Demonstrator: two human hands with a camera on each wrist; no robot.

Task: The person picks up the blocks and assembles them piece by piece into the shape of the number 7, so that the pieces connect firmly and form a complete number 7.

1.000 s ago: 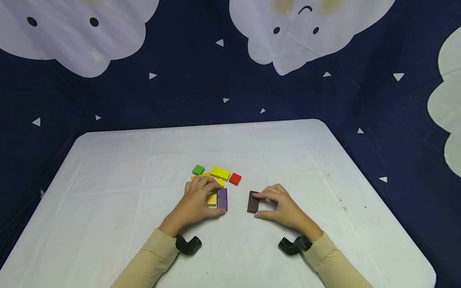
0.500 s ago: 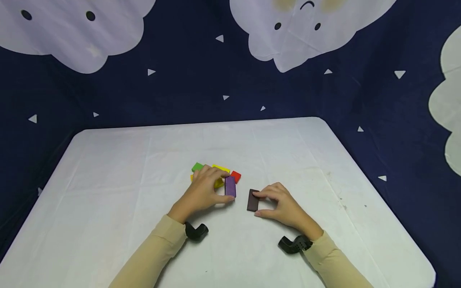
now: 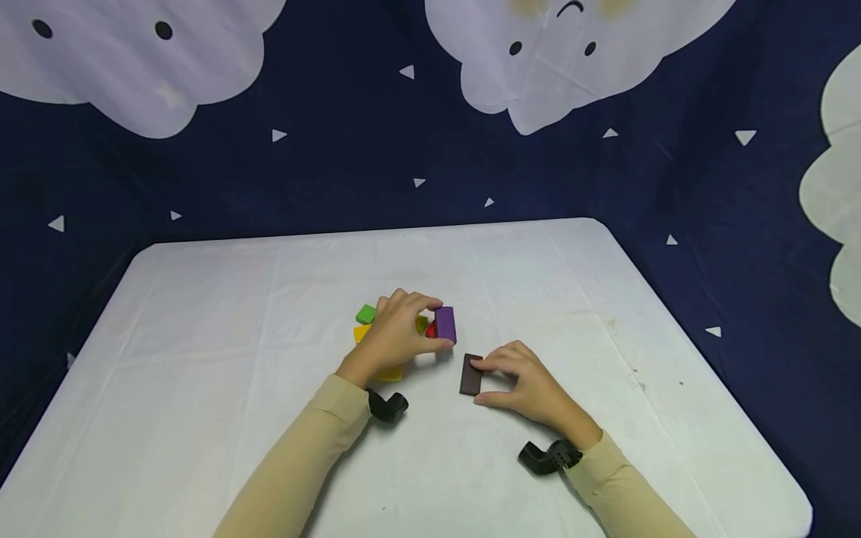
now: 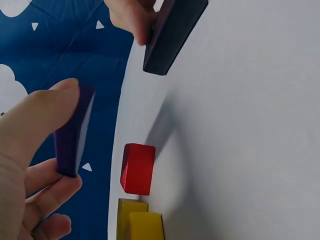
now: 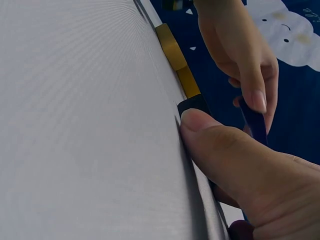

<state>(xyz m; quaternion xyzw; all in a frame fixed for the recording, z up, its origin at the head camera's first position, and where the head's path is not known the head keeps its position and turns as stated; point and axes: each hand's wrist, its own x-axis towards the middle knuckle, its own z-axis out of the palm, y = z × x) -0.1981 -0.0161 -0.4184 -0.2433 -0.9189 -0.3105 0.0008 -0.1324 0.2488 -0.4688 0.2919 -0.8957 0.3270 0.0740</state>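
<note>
In the head view my left hand (image 3: pixel 397 332) pinches a purple block (image 3: pixel 445 325) by its two ends, thumb at the near end and fingers at the far one. The left wrist view has this block (image 4: pixel 75 132) raised above the cloth. My right hand (image 3: pixel 528 385) holds a dark brown block (image 3: pixel 471 373) the same way, a little nearer and to the right. Its shadow falls apart from it in the left wrist view. A red block (image 4: pixel 138 170) lies on the cloth, partly hidden in the head view behind the purple one.
A green block (image 3: pixel 365 314) and several yellow blocks (image 3: pixel 390 373) lie under and around my left hand, partly covered by it. All sit on a white cloth-covered table (image 3: pixel 605 299), with a dark blue curtain (image 3: pixel 336 179) behind. Each wrist wears a black camera mount (image 3: pixel 548 457).
My left hand has lifted the purple block from beside a yellow block and carried it right and away from me, near the red block. The right hand stays in place with the dark brown block.
</note>
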